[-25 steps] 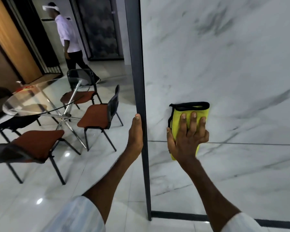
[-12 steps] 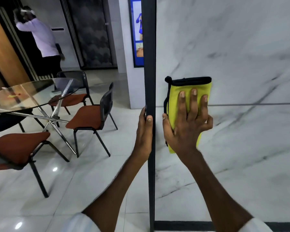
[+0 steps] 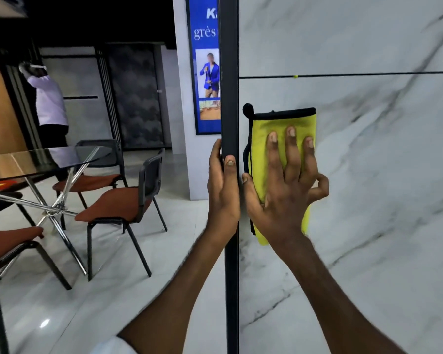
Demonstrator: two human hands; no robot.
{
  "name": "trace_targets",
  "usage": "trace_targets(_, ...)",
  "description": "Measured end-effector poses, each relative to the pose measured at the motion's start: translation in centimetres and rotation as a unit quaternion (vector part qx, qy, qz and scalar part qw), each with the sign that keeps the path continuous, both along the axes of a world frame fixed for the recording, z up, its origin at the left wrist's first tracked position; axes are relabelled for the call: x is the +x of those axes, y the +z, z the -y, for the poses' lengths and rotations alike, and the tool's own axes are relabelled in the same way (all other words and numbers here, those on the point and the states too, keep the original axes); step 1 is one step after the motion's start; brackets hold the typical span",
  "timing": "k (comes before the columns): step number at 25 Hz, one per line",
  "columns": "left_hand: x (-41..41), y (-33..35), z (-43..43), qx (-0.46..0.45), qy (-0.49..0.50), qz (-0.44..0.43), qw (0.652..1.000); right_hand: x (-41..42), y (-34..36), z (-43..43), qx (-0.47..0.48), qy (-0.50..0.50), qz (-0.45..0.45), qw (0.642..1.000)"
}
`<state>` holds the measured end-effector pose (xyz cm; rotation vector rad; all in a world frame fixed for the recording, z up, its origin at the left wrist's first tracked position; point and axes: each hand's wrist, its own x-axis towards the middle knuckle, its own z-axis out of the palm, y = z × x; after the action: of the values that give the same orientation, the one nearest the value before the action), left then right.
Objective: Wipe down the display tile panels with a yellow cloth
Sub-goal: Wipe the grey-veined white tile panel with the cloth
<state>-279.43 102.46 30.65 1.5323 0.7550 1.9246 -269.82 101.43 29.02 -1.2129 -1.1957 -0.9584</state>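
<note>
Yellow cloth [image 3: 271, 123] now wholly below tile joint [image 3: 368, 74], no longer across one. Right grip [image 3: 287, 195], fingers spread, presses it flat on marble tile panel [image 3: 381, 175]. Left grip [image 3: 223, 195] clasps black frame [image 3: 229, 72]. Wiping mid-course; most of panel likely remains.

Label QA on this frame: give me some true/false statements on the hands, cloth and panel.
1. The right hand presses the cloth flat on the panel. True.
2. The left hand hangs free. False: it grips the frame.
3. The cloth lies above the seam. False: it lies below it.
4. The cloth has a black edge. True.
5. The table has a wooden top. False: the top is glass.
</note>
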Motion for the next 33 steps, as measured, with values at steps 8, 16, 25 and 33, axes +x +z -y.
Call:
trace_targets(8,-0.1,-5.3,0.0,0.043,-0.005,-0.014,0.999,-0.7,-7.3,-0.3,0.0,-0.033,0.005,0.999)
trace_targets(16,0.1,-6.1,-0.1,0.036,0.028,-0.004,0.999,-0.1,11.1,-0.8,0.025,0.017,0.022,0.999)
trace_targets(25,0.0,-6.9,-0.6,0.003,-0.002,0.016,1.0,2.3,-17.8,0.5,-0.037,-0.031,0.074,0.996)
trace_targets(33,-0.3,-7.0,-1.3,-0.015,-0.011,0.011,1.0,1.4,-7.7,-0.2,0.012,-0.012,0.063,0.998)
